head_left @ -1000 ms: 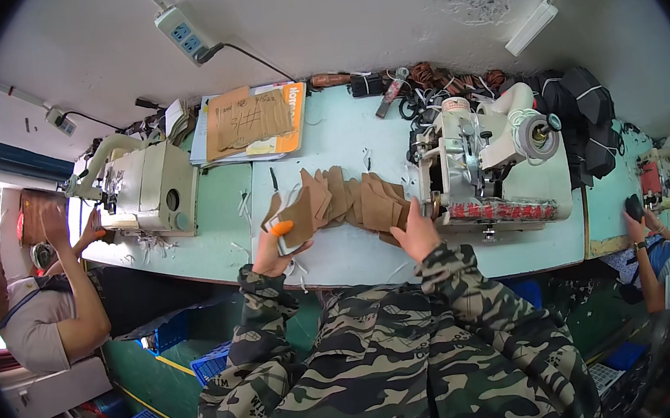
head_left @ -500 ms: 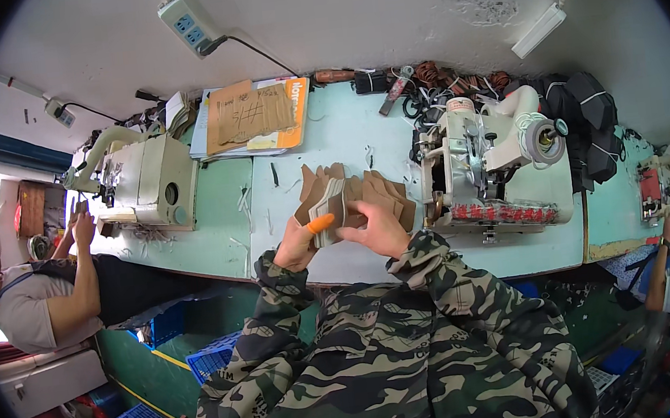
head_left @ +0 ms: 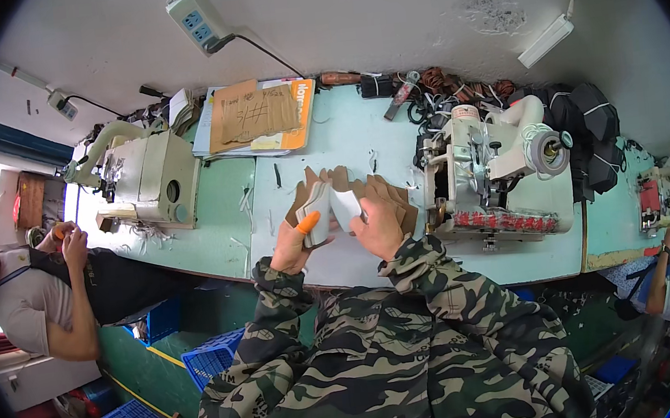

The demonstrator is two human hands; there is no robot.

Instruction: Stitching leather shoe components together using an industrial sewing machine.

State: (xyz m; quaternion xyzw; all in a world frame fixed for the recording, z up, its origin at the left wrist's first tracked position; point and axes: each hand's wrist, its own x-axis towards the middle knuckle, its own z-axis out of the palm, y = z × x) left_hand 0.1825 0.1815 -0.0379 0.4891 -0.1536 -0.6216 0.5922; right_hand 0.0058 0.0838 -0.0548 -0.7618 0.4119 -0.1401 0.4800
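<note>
Observe stack of cut pieces (head_left: 315,204) gripped in left hand (head_left: 290,251), pointing lengthwise forward; observe white-faced piece (head_left: 346,208) pinched in right hand (head_left: 381,233), just right of stack.

Pale grey wall (head_left: 380,16), green floor (head_left: 213,311)

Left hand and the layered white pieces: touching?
Touching: the head view shows the left hand holding the layered white pieces, its orange-covered thumb lying against them.
</note>
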